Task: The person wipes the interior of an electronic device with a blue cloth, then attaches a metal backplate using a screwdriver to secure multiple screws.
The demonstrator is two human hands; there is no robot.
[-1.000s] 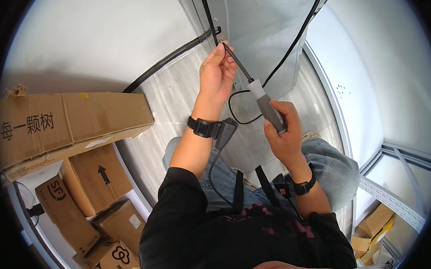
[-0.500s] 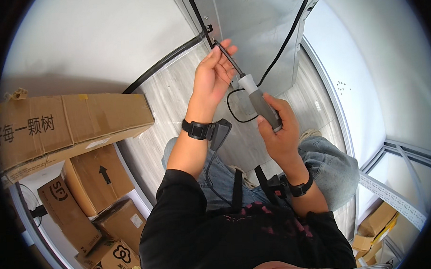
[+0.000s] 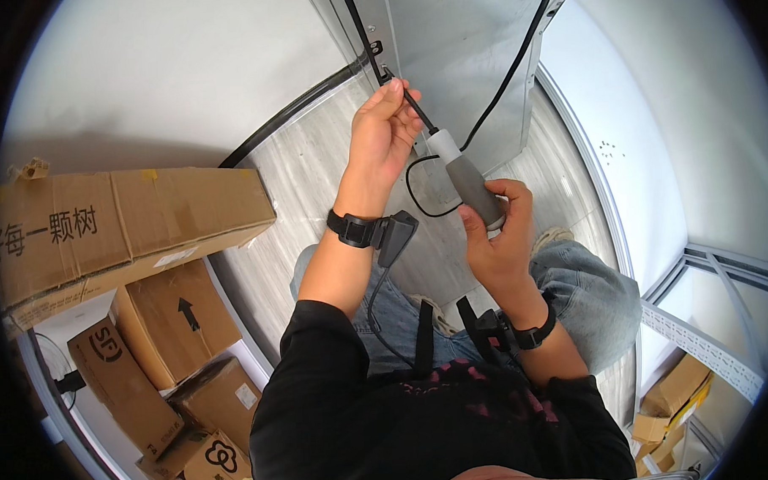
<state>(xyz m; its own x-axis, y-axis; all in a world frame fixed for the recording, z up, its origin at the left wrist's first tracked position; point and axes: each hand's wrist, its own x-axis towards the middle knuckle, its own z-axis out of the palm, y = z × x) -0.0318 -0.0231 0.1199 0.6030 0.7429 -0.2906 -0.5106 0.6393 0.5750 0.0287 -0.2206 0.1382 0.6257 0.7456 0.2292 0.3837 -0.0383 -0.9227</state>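
A screwdriver (image 3: 469,184) with a grey handle, a pale collar and a dark shaft slants up to the left. My right hand (image 3: 504,236) grips the butt of its handle between thumb and fingers. Close to the tip, my left hand (image 3: 383,130) closes thumb and fingers around the shaft. The tip meets the edge of a grey metal panel (image 3: 445,60), beside a black cable (image 3: 360,29) that runs down that edge. What sits right at the tip is partly hidden by my left fingers.
Another black cable (image 3: 514,79) hangs across the panel and loops near the floor (image 3: 268,189). At left, a long cardboard box (image 3: 138,215) lies above a shelf holding several cartons (image 3: 179,319). A metal frame (image 3: 700,339) and more cardboard (image 3: 673,397) stand at right.
The fingers of my left hand have drawn in around the shaft near the tip. My right fingers have shifted on the handle, which has turned slightly.
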